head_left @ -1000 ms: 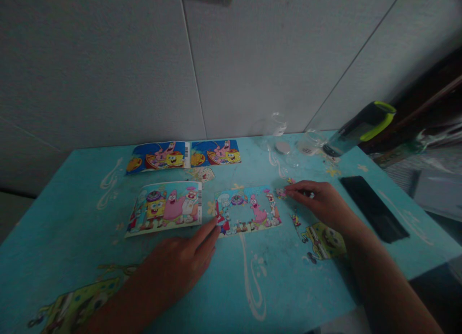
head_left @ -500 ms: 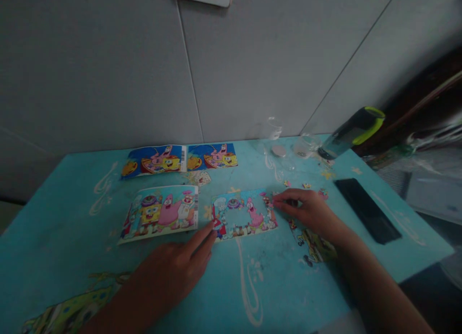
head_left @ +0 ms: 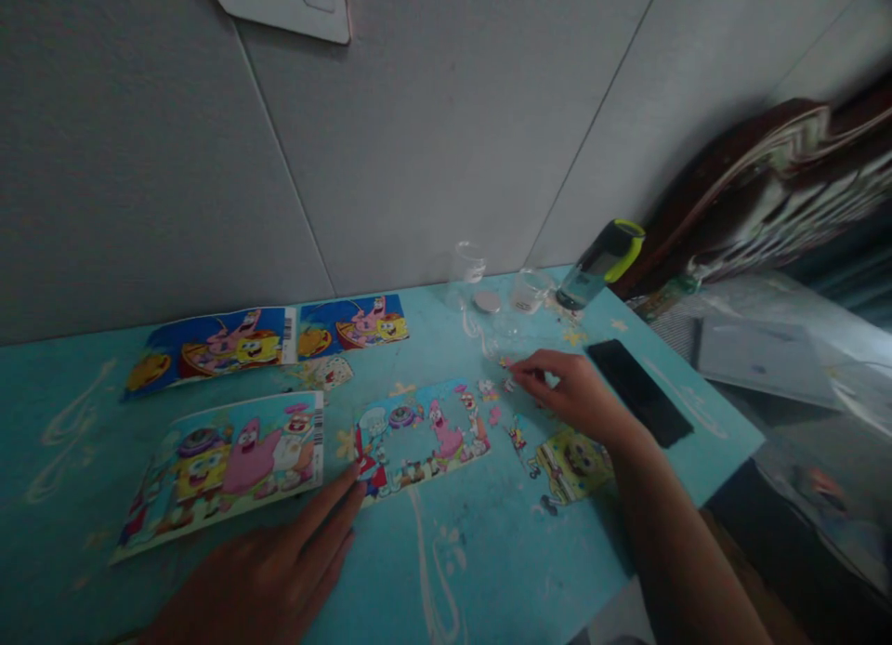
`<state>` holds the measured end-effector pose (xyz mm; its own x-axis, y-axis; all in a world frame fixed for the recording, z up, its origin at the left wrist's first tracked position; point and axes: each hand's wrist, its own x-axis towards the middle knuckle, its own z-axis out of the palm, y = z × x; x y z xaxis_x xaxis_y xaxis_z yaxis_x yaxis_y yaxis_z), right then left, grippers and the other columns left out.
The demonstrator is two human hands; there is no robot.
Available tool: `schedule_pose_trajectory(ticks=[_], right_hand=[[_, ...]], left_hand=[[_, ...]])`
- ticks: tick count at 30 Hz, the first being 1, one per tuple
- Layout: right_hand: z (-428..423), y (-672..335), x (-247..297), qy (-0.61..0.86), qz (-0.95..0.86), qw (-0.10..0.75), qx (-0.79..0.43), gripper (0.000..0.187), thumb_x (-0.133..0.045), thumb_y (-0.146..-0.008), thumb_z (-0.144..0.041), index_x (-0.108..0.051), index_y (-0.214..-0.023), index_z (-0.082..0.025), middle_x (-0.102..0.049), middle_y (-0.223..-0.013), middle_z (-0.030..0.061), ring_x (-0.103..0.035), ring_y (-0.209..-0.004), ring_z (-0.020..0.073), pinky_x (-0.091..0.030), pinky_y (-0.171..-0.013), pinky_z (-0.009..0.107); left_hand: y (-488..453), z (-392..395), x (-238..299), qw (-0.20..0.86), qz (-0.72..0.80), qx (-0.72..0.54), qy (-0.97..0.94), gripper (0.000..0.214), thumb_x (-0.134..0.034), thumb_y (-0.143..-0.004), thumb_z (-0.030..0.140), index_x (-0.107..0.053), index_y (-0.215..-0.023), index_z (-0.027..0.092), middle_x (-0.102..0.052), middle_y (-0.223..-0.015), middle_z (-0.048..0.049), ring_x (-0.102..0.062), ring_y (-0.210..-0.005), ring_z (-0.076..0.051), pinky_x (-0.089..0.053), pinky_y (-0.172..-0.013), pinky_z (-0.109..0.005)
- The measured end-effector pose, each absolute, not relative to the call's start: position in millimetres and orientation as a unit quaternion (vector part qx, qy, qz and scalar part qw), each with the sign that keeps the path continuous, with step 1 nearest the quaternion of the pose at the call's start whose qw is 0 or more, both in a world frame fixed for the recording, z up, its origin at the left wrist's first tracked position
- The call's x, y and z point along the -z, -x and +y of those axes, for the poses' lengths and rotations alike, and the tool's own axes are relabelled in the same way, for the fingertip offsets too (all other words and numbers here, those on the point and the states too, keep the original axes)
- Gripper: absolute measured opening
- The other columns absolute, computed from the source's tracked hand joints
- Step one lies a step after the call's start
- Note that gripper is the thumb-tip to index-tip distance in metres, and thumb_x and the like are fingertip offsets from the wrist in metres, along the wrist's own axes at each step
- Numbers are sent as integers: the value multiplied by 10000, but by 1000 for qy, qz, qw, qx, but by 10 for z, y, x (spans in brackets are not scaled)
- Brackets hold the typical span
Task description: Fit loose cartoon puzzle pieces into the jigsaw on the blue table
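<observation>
A small cartoon jigsaw puzzle (head_left: 418,436) lies partly assembled on the turquoise table (head_left: 488,571), with a gap in its middle. My left hand (head_left: 279,571) rests flat on the table, its fingertips at the puzzle's lower left corner. My right hand (head_left: 568,389) sits just right of the puzzle, fingers curled over loose puzzle pieces (head_left: 498,389). Whether a piece is pinched between the fingers I cannot tell.
A printed picture card (head_left: 223,464) lies left of the puzzle, and a blue cartoon strip (head_left: 271,338) lies behind it. Clear plastic cups (head_left: 516,292), a green-capped bottle (head_left: 603,259) and a black phone (head_left: 637,389) stand at the right, by the table's edge.
The view has swung right and tilted, so everything sits further left. My right hand drew slightly away from the puzzle's right edge to the loose pieces. My left hand kept its place at the corner.
</observation>
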<state>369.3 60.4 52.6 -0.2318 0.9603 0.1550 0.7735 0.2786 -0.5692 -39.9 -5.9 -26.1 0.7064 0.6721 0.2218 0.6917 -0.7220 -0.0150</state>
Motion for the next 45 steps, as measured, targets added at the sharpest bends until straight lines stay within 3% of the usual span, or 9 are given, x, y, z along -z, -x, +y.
schedule_pose_trajectory(ticks=[4, 7, 15, 21, 26, 30, 38, 45], right_hand=[[675, -4019, -467, 679, -608, 405, -76, 301, -591, -927, -410, -751, -1048, -185, -750, -891, 74, -648, -728, 194, -517, -703, 343], [729, -4201, -399, 690, -557, 456, -81, 329, -609, -900, -416, -751, -1047, -159, -745, -873, 80, -656, -724, 203, -513, -679, 335], [734, -4218, -326, 704, -623, 310, -144, 329, -603, -893, -438, -765, -1000, -172, -722, -761, 47, -613, -636, 177, -473, -617, 312], [671, -4097, -390, 631, -695, 169, -301, 230, -692, -839, -423, -751, -911, -212, -693, -744, 13, -607, -663, 161, -476, -619, 290], [672, -4096, -372, 645, -693, 157, -282, 245, -714, -824, -423, -744, -957, -220, -672, -735, 12, -596, -655, 162, -475, -600, 294], [697, -4145, -292, 647, -694, 159, -274, 275, -713, -824, -453, -746, -972, -224, -691, -755, 19, -621, -660, 170, -494, -607, 305], [762, -4279, -117, 674, -680, 145, -249, 355, -762, -779, -536, -746, -941, -221, -714, -759, 47, -640, -653, 202, -491, -591, 331], [762, -4194, -161, 667, -686, 147, -251, 364, -714, -824, -574, -716, -906, -220, -712, -757, 30, -627, -655, 182, -471, -611, 316]], left_hand=[[420, -53, 286, 113, -330, 71, 934, 504, -366, -968, 99, -642, -1360, 257, -529, -1497, -63, -711, -647, -174, -582, -543, -349], [428, -52, 287, 115, -332, 71, 934, 485, -375, -979, 112, -634, -1364, 252, -518, -1507, -66, -725, -681, -189, -586, -557, -357], [480, -42, 317, 82, -330, 78, 937, 518, -419, -990, 140, -521, -1471, 304, -461, -1553, -59, -737, -765, -180, -594, -674, -336], [443, -48, 258, 75, -348, 79, 931, 493, -433, -1004, 194, -514, -1477, 308, -506, -1520, -60, -718, -651, -165, -579, -584, -328], [366, -54, 156, 82, -351, 68, 930, 450, -398, -1011, 202, -591, -1414, 265, -548, -1482, -69, -736, -717, -192, -597, -582, -335], [284, -40, 48, 125, -331, 40, 934, 437, -353, -1017, 174, -652, -1336, 178, -560, -1463, -102, -711, -638, -173, -592, -539, -342], [216, -50, -78, 103, -347, 36, 932, 378, -413, -1006, 184, -666, -1286, 167, -573, -1453, -110, -699, -625, -143, -580, -534, -312], [212, -53, -52, 101, -350, 45, 930, 367, -470, -980, 192, -641, -1303, 157, -565, -1461, -116, -682, -595, -151, -572, -493, -338]])
